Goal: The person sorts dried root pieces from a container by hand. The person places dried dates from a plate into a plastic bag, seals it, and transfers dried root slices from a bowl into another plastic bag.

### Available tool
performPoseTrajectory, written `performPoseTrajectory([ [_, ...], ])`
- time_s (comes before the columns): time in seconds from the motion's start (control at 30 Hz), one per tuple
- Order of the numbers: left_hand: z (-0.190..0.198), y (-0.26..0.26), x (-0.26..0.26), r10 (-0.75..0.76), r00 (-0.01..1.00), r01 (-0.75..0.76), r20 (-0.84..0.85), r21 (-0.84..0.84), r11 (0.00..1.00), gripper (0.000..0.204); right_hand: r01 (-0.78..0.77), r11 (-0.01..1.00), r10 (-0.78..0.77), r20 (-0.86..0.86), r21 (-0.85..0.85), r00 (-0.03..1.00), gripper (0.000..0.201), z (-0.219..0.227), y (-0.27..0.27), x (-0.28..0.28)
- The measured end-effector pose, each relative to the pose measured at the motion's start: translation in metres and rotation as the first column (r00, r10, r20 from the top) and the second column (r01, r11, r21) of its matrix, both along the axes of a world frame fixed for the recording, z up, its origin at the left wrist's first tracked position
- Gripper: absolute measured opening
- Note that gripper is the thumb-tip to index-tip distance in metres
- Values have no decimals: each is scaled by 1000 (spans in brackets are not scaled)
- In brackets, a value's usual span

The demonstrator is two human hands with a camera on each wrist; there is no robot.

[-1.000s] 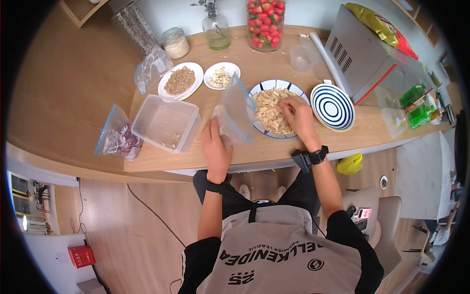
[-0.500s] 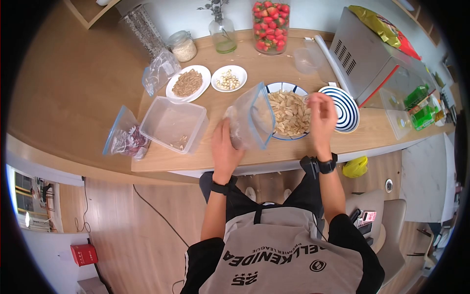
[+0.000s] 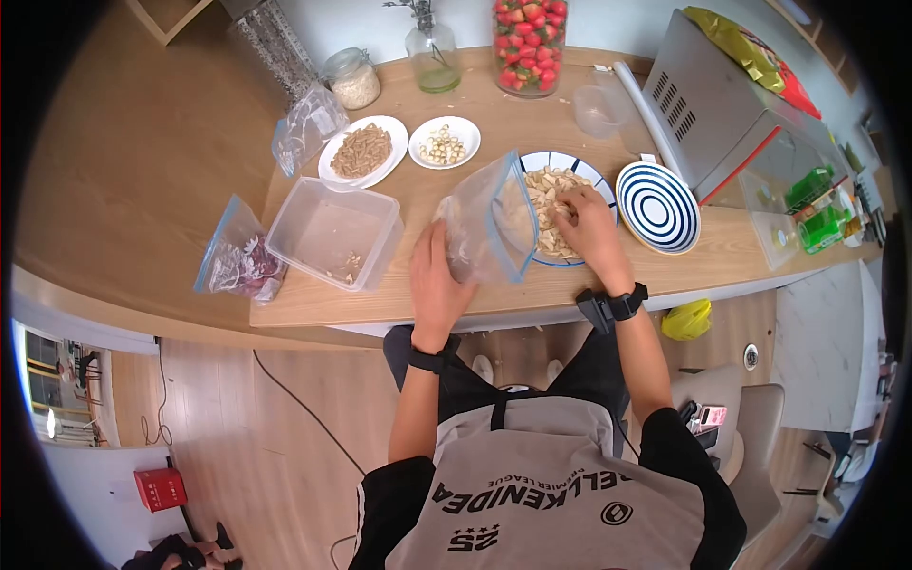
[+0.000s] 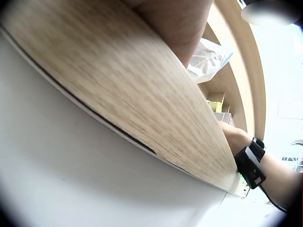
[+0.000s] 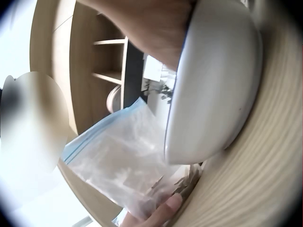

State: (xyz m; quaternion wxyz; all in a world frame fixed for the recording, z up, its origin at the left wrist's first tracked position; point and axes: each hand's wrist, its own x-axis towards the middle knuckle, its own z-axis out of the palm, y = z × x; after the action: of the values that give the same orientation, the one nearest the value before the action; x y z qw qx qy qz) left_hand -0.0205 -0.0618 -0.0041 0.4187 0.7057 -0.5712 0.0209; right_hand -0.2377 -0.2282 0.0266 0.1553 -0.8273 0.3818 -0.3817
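Observation:
In the head view my left hand (image 3: 440, 290) grips a clear zip bag (image 3: 480, 223) by its lower left side, its blue-edged mouth gaping toward the bowl. The right wrist view shows the thumb on that zip bag (image 5: 118, 163), low by the bowl's base. My right hand (image 3: 591, 233) reaches into a white bowl (image 3: 608, 185) with a blue rim, fingers bent in among pale dried slices (image 3: 551, 190). In the right wrist view the bowl's wall (image 5: 215, 85) hides those fingertips.
Left of the bag stand a clear plastic box (image 3: 332, 228) with crumbs, a bag of dark red pieces (image 3: 249, 271), a plate of brown pieces (image 3: 328, 171) and a small plate (image 3: 418, 157) of pale pieces. A blue-ringed dish (image 3: 657, 207) flanks the bowl; a strawberry jar (image 3: 528, 47) stands behind.
My right hand was in the bowl, lifted off to its right side, and is now back among the slices. The bag's mouth has turned and spread toward the bowl.

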Motion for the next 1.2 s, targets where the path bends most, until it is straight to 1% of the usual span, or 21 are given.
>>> performPoseTrajectory([
  [0.07, 0, -1, -1, 1, 1000, -1, -5, 10, 1000, 91, -16, 1000, 16, -53, 1, 998, 19, -1, 1, 1],
  [0.23, 3, 1, -2, 8, 1000, -8, 1, 22, 1000, 90, -4, 991, 4, 1, 130, 1000, 13, 3, 4, 3],
  [0.37, 3, 0, -2, 12, 1000, -12, 4, 34, 999, 89, 17, 993, -20, 26, 121, 999, 12, 2, 5, 4],
  [0.43, 3, 0, -1, 23, 999, -24, 42, 17, 1000, 92, 41, 996, -34, 94, -79, 995, 12, 0, 5, 5],
  [0.47, 3, 0, -1, 23, 999, -23, 43, 16, 1000, 92, 41, 996, -34, 95, -80, 995, 12, 0, 4, 4],
  [0.53, 3, 0, -1, 24, 999, -25, 46, 23, 999, 92, 95, 979, -81, 84, -182, 993, 13, 2, 4, 4],
  [0.57, 4, 0, -2, 25, 999, -26, 46, 21, 999, 92, 95, 978, -80, 85, -184, 993, 13, 2, 4, 4],
  [0.63, 6, 2, -2, 15, 1000, -16, 21, 44, 999, 88, 72, 997, -72, 109, 2, 991, 14, 1, 4, 3],
  [0.67, 6, 2, -2, 17, 1000, -18, 22, 40, 999, 88, 70, 998, -69, 110, -2, 991, 14, 2, 5, 2],
  [0.73, 5, 2, -2, 10, 1000, -11, 10, 52, 999, 87, 58, 984, -99, 244, 170, 965, 18, 5, 9, 1],
  [0.77, 5, 2, -2, 15, 1000, -16, 12, 48, 999, 87, 52, 985, -93, 246, 165, 965, 18, 7, 11, 0],
  [0.8, 4, 1, -2, 19, 999, -20, 26, 32, 999, 87, 14, 977, -116, 471, 214, 875, 19, 11, 14, -3],
  [0.83, 4, 1, -2, 25, 999, -26, 38, 18, 1000, 88, -37, 967, -145, 663, 253, 734, 21, 17, 18, -5],
  [0.87, 5, 2, -1, 33, 999, -34, 37, 16, 999, 88, -6, 974, -170, 748, 226, 641, 21, 36, 31, -5],
  [0.93, 5, 2, -2, 10, 1000, -11, 20, 42, 999, 86, 18, 995, -95, 865, 99, 493, 19, 55, 46, -8],
  [0.97, 5, 2, -2, 6, 1000, -7, 20, 43, 999, 86, 22, 995, -98, 865, 100, 493, 19, 61, 53, -8],
  [1.03, 5, 1, -2, -4, 1000, 5, -14, 51, 999, 86, -86, 996, 42, 655, 35, 754, 17, 69, 64, -6],
  [1.07, 5, 1, -2, -16, 1000, 16, -11, 52, 999, 86, -75, 997, 33, 657, 36, 753, 17, 69, 63, -3],
  [1.13, 3, 1, 0, -16, 1000, 17, -17, 48, 999, 86, -136, 990, 114, 362, 35, 925, 15, 67, 49, 4],
  [1.17, 3, 0, 0, -18, 1000, 19, -20, 45, 999, 86, -134, 990, 113, 359, 33, 927, 15, 59, 39, 4],
  [1.2, 3, 0, 0, -13, 1000, 14, -18, 43, 999, 87, -88, 989, 47, 306, 122, 951, 15, 45, 27, 1],
])
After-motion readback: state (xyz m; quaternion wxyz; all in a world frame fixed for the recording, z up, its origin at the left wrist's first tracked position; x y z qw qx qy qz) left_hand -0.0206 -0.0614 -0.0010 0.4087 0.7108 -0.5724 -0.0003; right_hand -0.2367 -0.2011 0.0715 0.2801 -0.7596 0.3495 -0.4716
